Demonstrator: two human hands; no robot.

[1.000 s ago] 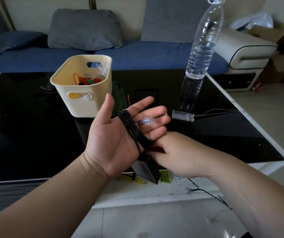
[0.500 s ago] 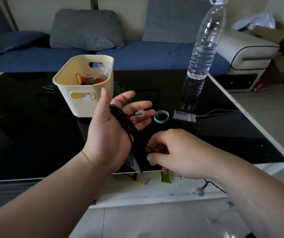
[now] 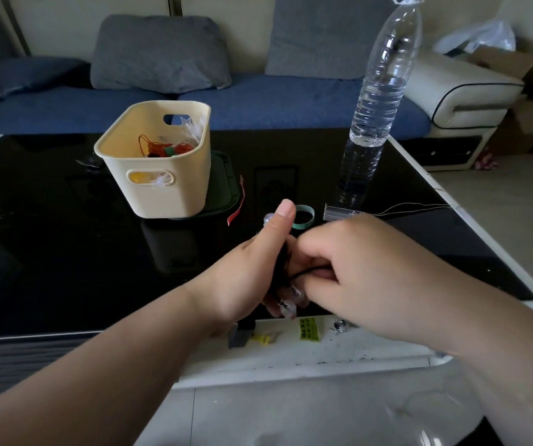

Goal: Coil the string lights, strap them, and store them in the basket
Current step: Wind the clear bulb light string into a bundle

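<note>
Writing first: a yellow-green sticker (image 3: 309,329) on the white front edge of the surface (image 3: 65,252), at 6 o'clock from the hands, carries black print too small to read. A little yellow tag (image 3: 263,339) lies just beside it, toward 9 o'clock.

Now the containers. The cream basket (image 3: 120,156) sits at 11 o'clock from the hands, on a dark green lid (image 3: 224,185). Inside it are a coil of red-orange wire (image 3: 162,149) with a green band on it, and clear star-shaped lights (image 3: 191,125) piled against the far wall. A clear water bottle (image 3: 377,91) stands upright at 1 o'clock, with water in it. At its foot lies a clear battery box (image 3: 339,213), its thin wires (image 3: 419,207) running off toward 3 o'clock.

On to the action! The string lights (image 3: 280,268) are wound as a black coil around the left hand (image 3: 245,278), thumb straight up, fingers curled under the coil, with two clear bulbs (image 3: 288,309) hanging at the lower side. The right hand (image 3: 364,268) is touching it from 3 o'clock, fingers curled and pinching a strand of the black cord. Just past the thumb, at 12 o'clock, a green strap ring (image 3: 303,217) lies on the surface, and a red strip (image 3: 237,207) lies at 11 o'clock.
</note>
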